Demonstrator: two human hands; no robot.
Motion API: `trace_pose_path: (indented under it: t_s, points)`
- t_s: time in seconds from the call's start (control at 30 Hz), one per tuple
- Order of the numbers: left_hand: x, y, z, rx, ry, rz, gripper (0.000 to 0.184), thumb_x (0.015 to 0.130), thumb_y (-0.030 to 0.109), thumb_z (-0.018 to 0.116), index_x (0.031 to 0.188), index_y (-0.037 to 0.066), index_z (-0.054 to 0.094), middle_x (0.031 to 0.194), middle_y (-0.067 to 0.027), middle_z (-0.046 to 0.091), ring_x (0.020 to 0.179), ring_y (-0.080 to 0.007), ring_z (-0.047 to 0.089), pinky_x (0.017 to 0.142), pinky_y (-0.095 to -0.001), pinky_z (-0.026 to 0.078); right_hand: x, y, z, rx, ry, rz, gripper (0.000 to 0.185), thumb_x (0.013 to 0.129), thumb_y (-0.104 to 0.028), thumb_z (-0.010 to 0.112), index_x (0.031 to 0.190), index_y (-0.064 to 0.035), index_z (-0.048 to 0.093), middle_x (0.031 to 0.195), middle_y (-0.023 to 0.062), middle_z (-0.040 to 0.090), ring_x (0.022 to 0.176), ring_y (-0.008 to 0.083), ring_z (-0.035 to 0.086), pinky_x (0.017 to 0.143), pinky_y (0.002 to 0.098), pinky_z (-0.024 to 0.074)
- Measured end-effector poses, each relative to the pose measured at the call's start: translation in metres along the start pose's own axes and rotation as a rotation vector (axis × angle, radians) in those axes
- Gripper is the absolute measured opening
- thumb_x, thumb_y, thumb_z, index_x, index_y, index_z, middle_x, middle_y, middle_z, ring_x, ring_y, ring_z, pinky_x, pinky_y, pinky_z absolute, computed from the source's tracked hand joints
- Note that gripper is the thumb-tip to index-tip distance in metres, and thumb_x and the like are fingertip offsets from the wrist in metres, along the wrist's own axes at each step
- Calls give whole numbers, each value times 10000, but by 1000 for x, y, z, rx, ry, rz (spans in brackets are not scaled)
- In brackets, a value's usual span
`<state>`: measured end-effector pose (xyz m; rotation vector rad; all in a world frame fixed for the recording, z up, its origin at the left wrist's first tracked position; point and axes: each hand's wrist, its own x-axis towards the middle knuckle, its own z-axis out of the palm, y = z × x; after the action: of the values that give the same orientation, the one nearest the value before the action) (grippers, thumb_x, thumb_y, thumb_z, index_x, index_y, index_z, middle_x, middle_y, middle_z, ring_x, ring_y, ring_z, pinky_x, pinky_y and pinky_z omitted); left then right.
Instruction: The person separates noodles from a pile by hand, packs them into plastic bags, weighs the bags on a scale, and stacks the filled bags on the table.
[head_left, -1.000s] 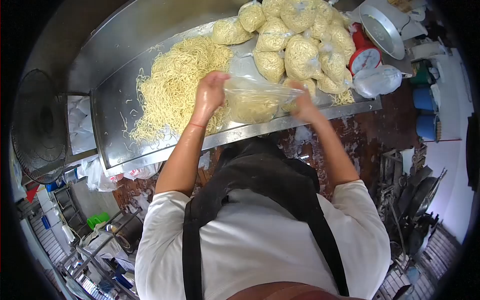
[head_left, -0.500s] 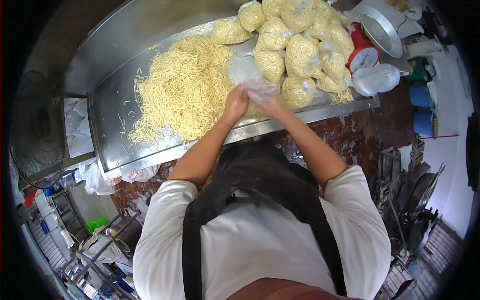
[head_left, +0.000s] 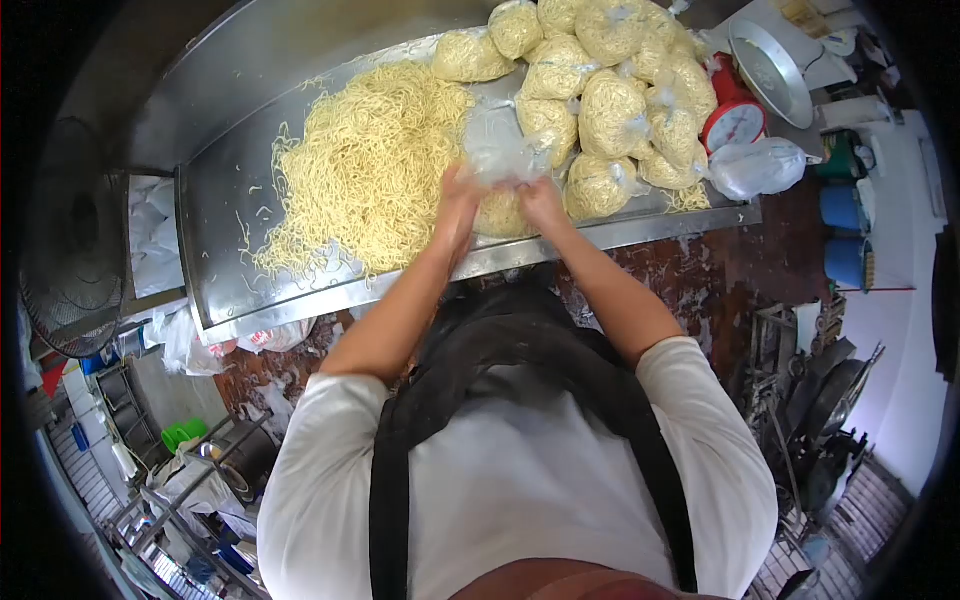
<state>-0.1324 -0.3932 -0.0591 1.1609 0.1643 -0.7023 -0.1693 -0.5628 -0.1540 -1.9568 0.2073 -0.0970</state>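
A clear plastic bag [head_left: 500, 212] with noodles in its bottom stands at the tray's front edge, its loose upper part blurred by motion. On its left side my left hand [head_left: 458, 198] is closed on the plastic. My right hand [head_left: 543, 206] grips the opposite side with curled fingers. Just left of the bag spreads a big heap of loose yellow noodles [head_left: 370, 165]. Several filled, tied noodle bags [head_left: 612, 112] are piled to the right; one lies close to my right hand.
The metal tray [head_left: 225, 240] has a raised front rim. Right of the pile are a red dial scale [head_left: 735, 122], a round metal pan [head_left: 770, 72] and a bundle of clear plastic bags [head_left: 760, 167]. A fan [head_left: 75, 240] stands at the left.
My hands were close together on the bunched plastic. Now they are farther apart, holding the bag's two sides, and the bag's upper part has spread out between them.
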Motion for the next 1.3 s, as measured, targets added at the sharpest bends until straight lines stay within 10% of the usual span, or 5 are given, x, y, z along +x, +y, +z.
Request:
trace_pose_path:
  t_s: [0.1,0.4,0.67,0.9,1.3]
  points:
    - [-23,-29,-12,-141,140,-260,355,1025,244,442,1237,-19,552,1118,-142,642,1015,-245,616,847,-380,512,0,-12,7,819,114,417,183,817,-52,604,973,33,647,854,205,662,827,392,644,739,422,512]
    - [-17,126,30,-111,-172,-35,487,1067,416,356,1061,-13,587,1090,-170,654,852,-218,649,871,-373,528,6,-244,-80,-463,-24,-651,215,759,-96,661,948,4,660,944,153,635,901,359,609,780,429,480]
    - [-4,44,68,-622,-271,-176,244,1021,264,528,1028,39,622,941,-86,671,922,-206,636,888,-356,505,-54,-198,-95,-289,110,-259,165,907,-160,618,1021,-46,652,847,65,548,753,191,505,658,342,397]
    - [-25,26,15,1161,-148,703,136,936,137,596,912,25,669,818,-146,653,822,-356,572,834,-410,449,-24,-104,-64,523,-256,480,215,958,-254,633,983,-43,665,732,20,565,565,117,473,520,283,393]
    - [28,-40,-40,1062,-61,621,183,822,48,612,987,25,686,949,-219,652,908,-395,607,834,-456,484,3,-67,10,36,66,-10,417,847,-15,658,1252,19,563,899,171,708,787,282,688,707,352,548]
